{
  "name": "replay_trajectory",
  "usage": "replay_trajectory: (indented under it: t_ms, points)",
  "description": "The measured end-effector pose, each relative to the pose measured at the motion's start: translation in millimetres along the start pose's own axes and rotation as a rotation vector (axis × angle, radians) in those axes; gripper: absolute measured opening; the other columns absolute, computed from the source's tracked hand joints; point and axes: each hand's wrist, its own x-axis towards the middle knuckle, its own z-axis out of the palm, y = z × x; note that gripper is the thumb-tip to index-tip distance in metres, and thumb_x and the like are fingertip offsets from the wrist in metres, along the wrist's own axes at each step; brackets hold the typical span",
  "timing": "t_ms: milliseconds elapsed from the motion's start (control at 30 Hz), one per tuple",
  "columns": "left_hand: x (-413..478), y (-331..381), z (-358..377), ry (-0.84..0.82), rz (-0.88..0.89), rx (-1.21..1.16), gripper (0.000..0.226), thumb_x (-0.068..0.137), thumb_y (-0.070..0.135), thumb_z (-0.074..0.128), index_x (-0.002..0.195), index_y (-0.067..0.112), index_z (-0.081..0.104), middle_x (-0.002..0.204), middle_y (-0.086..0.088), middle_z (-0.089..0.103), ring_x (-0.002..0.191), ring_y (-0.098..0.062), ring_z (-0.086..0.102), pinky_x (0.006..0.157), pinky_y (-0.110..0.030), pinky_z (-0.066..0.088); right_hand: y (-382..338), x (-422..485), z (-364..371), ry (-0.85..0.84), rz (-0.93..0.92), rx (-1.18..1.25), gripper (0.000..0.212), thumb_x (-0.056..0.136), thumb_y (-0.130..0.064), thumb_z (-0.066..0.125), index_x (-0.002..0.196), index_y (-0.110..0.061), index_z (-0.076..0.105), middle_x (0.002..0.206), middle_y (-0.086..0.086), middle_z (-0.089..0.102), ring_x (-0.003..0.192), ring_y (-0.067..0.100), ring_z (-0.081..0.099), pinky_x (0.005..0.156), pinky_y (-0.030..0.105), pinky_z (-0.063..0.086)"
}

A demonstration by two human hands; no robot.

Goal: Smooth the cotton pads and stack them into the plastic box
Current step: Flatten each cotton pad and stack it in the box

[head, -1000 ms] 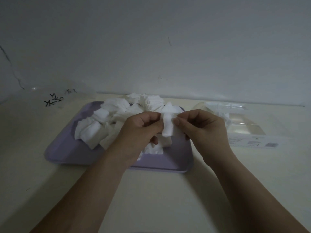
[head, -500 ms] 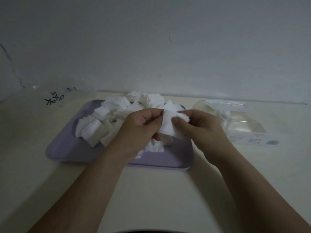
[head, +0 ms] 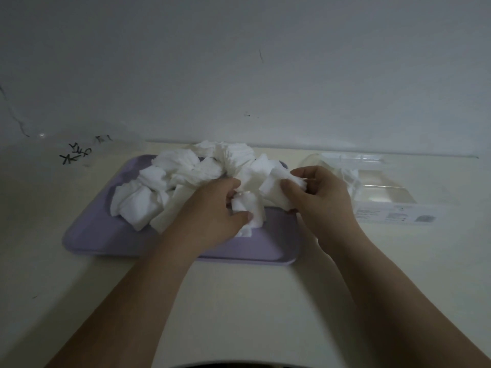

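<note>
A heap of crumpled white cotton pads lies on a lilac tray at the table's middle. My right hand pinches one white cotton pad above the tray's right part. My left hand reaches down into the heap, thumb and fingers closed on another crumpled pad near the tray's front. The clear plastic box lies to the right of the tray, with a few white pads visible at its left end.
A transparent lid or sheet with black handwriting rests at the back left by the wall. The cream table runs up to a white wall close behind the tray. A dark edge shows at the frame's bottom.
The hands, which held one pad together, have parted. My right hand kept that pad and shifted right. My left hand dropped to the heap and closed on another pad.
</note>
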Motion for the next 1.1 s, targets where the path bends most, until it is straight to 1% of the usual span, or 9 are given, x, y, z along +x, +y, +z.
replay_trajectory:
  t_ms: [133, 233, 333, 433, 567, 700, 867, 1000, 1100]
  points:
    - [-1, 0, 0, -0.018, 0.004, -0.058, 0.063, 0.081, 0.024, 0.086, 0.137, 0.032, 0.059, 0.117, 0.018, 0.066, 0.100, 0.000, 0.065, 0.095, -0.027, 0.055, 0, 0, 1, 0.008, 0.010, -0.011, 0.017, 0.091, -0.021, 0.077, 0.106, -0.019, 0.070, 0.085, -0.002, 0.079, 0.073, 0.014, 0.076, 0.072, 0.044, 0.066]
    - [-1, 2, -2, 0.001, 0.013, -0.101, 0.022, 0.082, 0.023, 0.083, 0.099, 0.030, 0.070, 0.084, 0.006, 0.070, 0.073, -0.002, 0.063, 0.074, -0.024, 0.056, 1, 0, 2, 0.012, 0.026, -0.004, 0.019, 0.091, -0.021, 0.077, 0.108, -0.018, 0.070, 0.085, -0.002, 0.079, 0.071, 0.012, 0.075, 0.072, 0.044, 0.066]
    - [-2, 8, -6, 0.069, -0.009, -0.243, 0.009, 0.085, 0.021, 0.080, 0.086, 0.024, 0.072, 0.070, 0.000, 0.067, 0.060, -0.004, 0.057, 0.059, -0.021, 0.048, 1, 0, 0, 0.029, 0.034, 0.008, 0.020, 0.091, -0.020, 0.077, 0.110, -0.019, 0.069, 0.089, -0.004, 0.078, 0.072, 0.008, 0.075, 0.071, 0.039, 0.066]
    - [-2, 14, -15, 0.074, -0.041, -0.558, 0.010, 0.089, 0.009, 0.076, 0.091, 0.019, 0.076, 0.071, 0.004, 0.068, 0.060, -0.008, 0.055, 0.056, -0.023, 0.044, 1, 1, 0, 0.034, 0.034, 0.035, 0.027, 0.090, -0.020, 0.079, 0.116, -0.020, 0.070, 0.096, -0.005, 0.078, 0.082, 0.006, 0.075, 0.071, 0.033, 0.066]
    - [-4, 22, -13, -0.091, -0.029, -0.832, 0.021, 0.093, -0.001, 0.070, 0.112, 0.005, 0.074, 0.103, -0.017, 0.078, 0.083, -0.022, 0.067, 0.061, -0.028, 0.051, -4, -2, 1, -0.046, 0.031, 0.168, 0.017, 0.088, -0.007, 0.080, 0.104, -0.013, 0.078, 0.089, 0.006, 0.081, 0.084, 0.020, 0.078, 0.074, 0.040, 0.066]
    - [-8, 24, -5, -0.109, -0.025, -0.820, 0.019, 0.095, 0.001, 0.070, 0.113, 0.004, 0.074, 0.104, -0.013, 0.079, 0.090, -0.020, 0.074, 0.073, -0.029, 0.059, -13, -9, 3, -0.185, 0.021, 0.308, 0.022, 0.084, 0.007, 0.078, 0.091, -0.014, 0.081, 0.087, 0.013, 0.081, 0.079, 0.023, 0.077, 0.072, 0.035, 0.064]
    - [-8, 21, -5, -0.041, -0.019, -0.708, 0.012, 0.091, 0.006, 0.076, 0.101, 0.012, 0.079, 0.086, -0.005, 0.077, 0.077, -0.015, 0.066, 0.068, -0.027, 0.054, -15, -11, 4, -0.187, -0.017, 0.269, 0.025, 0.085, 0.007, 0.077, 0.090, -0.017, 0.083, 0.088, 0.009, 0.081, 0.079, 0.020, 0.076, 0.078, 0.038, 0.063]
    - [-9, 23, -5, -0.032, -0.025, -0.678, 0.016, 0.086, 0.005, 0.081, 0.101, 0.008, 0.075, 0.084, -0.006, 0.078, 0.075, -0.015, 0.068, 0.067, -0.028, 0.055, -15, -11, 4, -0.180, -0.043, 0.249, 0.025, 0.090, 0.005, 0.073, 0.094, -0.020, 0.081, 0.087, 0.002, 0.082, 0.078, 0.013, 0.076, 0.071, 0.028, 0.061]
    - [-9, 23, -6, -0.027, -0.033, -0.664, 0.016, 0.085, 0.007, 0.082, 0.100, 0.007, 0.075, 0.088, -0.013, 0.078, 0.076, -0.019, 0.068, 0.068, -0.030, 0.055, -15, -11, 5, -0.180, -0.048, 0.237, 0.018, 0.094, -0.004, 0.073, 0.095, -0.020, 0.081, 0.088, 0.002, 0.082, 0.079, 0.013, 0.076, 0.073, 0.029, 0.062]
